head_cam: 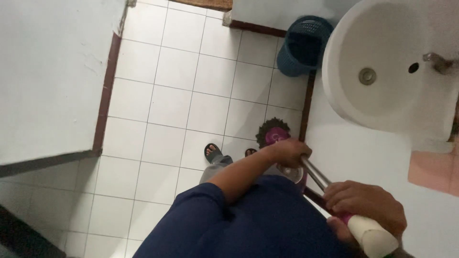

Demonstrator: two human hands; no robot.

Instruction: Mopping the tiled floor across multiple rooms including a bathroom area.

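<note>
Both my hands grip a mop handle (316, 173), a metal pole with a white and magenta grip end (372, 234). My left hand (289, 151) holds the pole lower down, and my right hand (366, 204) holds it near the top grip. The mop head (273, 131), dark strands around a magenta disc, rests on the white tiled floor (181, 100) by the wall under the sink. My feet in dark sandals (212, 152) stand beside it.
A white wall-hung sink (387, 71) with a metal drain and tap is at the upper right. A blue plastic basket (303, 45) stands in the far corner. A white wall or door (48, 76) with a brown skirting line bounds the left.
</note>
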